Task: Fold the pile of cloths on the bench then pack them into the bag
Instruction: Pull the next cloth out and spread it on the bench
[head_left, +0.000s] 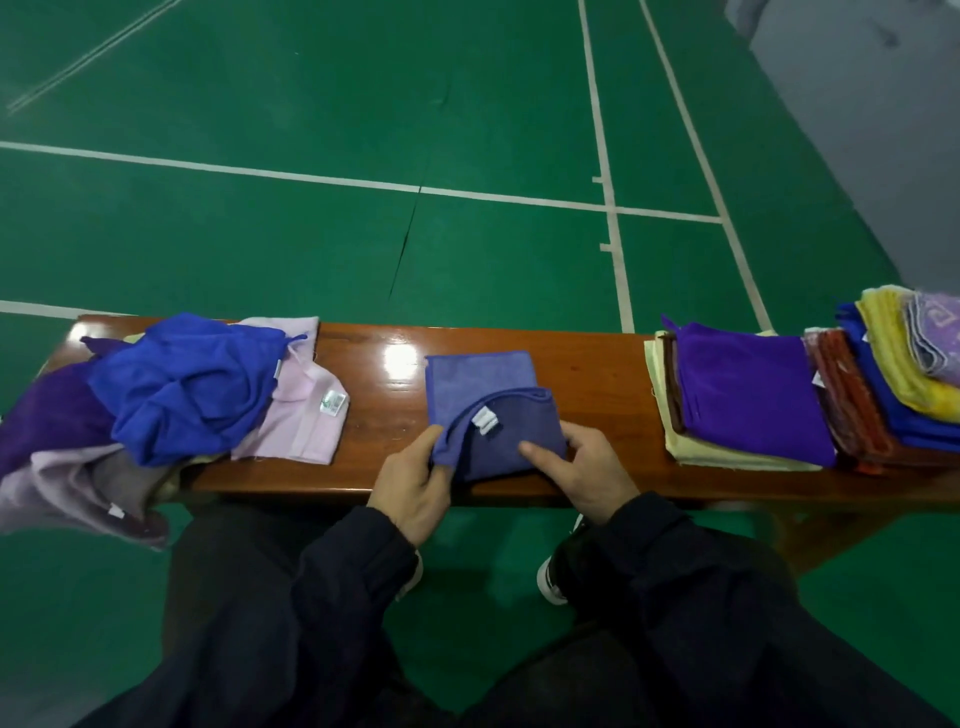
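— Green court flooring (311, 234) with white lines runs behind our wooden desk (587, 374); where do we stand with the blue-violet cloth (478, 387)?

— It lies mid-desk, between the unfolded heap (171, 405) at nine o'clock and the folded stack (748, 400) at three o'clock. Our left hand (413, 480) pinches the near-left corner, fingers curled round the lifted edge; our right hand (587, 470) presses the near-right part flat, forefinger straight.

— How do we fold it well?

— We'd judge the flap should travel toward twelve o'clock until its edges meet the far ones, the right hand pinning the crease. The white tag (485, 420) is best tucked inside. We see no bag in view.
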